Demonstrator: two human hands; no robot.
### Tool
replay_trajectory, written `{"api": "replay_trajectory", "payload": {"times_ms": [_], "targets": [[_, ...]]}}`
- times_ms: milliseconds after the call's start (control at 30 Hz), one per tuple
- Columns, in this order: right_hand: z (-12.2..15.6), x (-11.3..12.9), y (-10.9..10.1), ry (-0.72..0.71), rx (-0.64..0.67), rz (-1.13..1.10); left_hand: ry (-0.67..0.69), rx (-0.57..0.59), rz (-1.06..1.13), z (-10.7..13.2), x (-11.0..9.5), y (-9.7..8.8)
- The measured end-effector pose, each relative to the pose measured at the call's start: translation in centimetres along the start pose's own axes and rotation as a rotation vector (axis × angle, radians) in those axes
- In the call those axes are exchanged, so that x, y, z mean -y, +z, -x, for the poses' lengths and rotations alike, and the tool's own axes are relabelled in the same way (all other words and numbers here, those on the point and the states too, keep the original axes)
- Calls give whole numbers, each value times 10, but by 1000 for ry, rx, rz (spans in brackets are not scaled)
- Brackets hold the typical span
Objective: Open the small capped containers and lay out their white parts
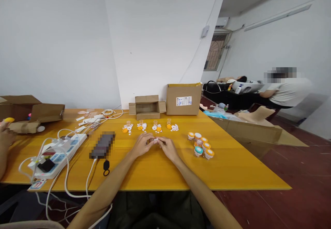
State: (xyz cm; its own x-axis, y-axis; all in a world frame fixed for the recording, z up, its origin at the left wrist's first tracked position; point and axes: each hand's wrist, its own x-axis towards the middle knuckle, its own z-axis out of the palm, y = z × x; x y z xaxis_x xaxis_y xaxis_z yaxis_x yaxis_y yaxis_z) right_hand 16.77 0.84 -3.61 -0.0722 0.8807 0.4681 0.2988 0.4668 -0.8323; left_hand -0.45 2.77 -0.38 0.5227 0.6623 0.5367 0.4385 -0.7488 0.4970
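Note:
My left hand [142, 144] and my right hand [167, 147] meet above the middle of the table, fingers closed around a small white part [156, 139]. Its kind is too small to make out, and my fingertips hide some of it. Just beyond my hands lie little groups of white pieces [143, 126] with orange rings [125, 130]. A small clear cup [155, 122] stands behind each group. To the right of my right hand stand several clear jars with orange lids [209, 153], one with a white lid [198, 136] and one with a teal lid [198, 150].
An open carton [147, 114] and a taller cardboard box [183, 99] stand at the back. On the left are a phone [102, 145], a black key fob [106, 165], and a power strip [59, 158] with trailing cables. Another person's hand [5, 132] shows at far left.

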Motion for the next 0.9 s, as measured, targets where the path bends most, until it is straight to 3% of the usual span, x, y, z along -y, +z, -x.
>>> {"api": "replay_trajectory", "payload": {"times_ms": [267, 500, 900], "targets": [[0, 9, -4, -63, 19, -27, -19, 17, 87, -1, 6, 2], [1, 13, -3, 12, 25, -71, -47, -39, 64, 2, 6, 3], [2, 9, -2, 31, 43, 64, -84, -24, 84, 4, 3, 2]]}}
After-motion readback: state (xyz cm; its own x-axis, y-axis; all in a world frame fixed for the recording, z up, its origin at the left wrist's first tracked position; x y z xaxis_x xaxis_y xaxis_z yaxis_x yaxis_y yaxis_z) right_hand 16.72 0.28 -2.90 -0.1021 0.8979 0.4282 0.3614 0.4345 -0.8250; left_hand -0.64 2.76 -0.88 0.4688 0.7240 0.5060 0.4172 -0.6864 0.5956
